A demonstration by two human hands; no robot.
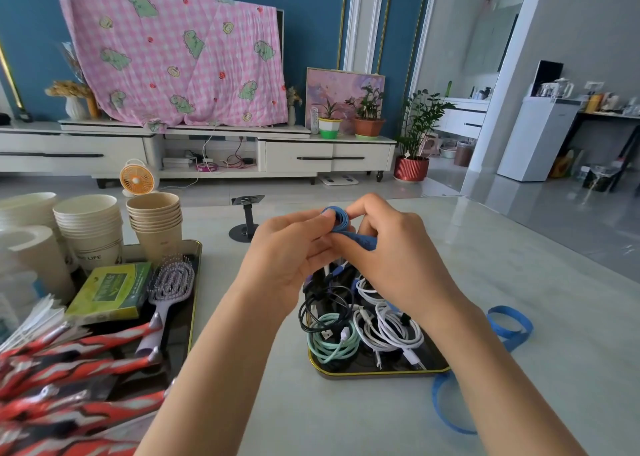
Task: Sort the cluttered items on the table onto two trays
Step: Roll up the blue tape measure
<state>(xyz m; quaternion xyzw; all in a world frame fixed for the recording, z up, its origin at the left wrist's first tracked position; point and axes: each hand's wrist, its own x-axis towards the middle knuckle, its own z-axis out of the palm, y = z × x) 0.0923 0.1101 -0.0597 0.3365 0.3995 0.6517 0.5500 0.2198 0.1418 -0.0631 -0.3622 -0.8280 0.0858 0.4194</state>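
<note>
The pale table (540, 282) spreads out under your arms, with one dark, gold-rimmed tray at your left and one in the middle. The left tray (195, 293) is the bigger and fuller one. Stacks of paper cups (91, 230) stand at its far end, and a heap of red and white packets (86, 362) fills its near end and runs out of the bottom of the view. Between them a green box (110, 293) lies flat, with a lilac hairbrush (169, 282) just beside it, bristles up.

The middle tray (381, 374) sits right below your hands and holds coiled cables. A mint green cable (329, 345) is at the near left, white cables (384, 331) are at the near right, and a black cable (322, 303) lies behind them. Beyond your hands a small black stand (247, 216) stands upright on the table.

Your left hand (287, 258) and right hand (398, 255) meet above the far end of the middle tray. Both are curled in, and the fingertips and thumbs of both pinch a small roll of blue ribbon (341, 217). The loose length of that ribbon lies in loops on the table just to the right of the middle tray, outside its rim.
</note>
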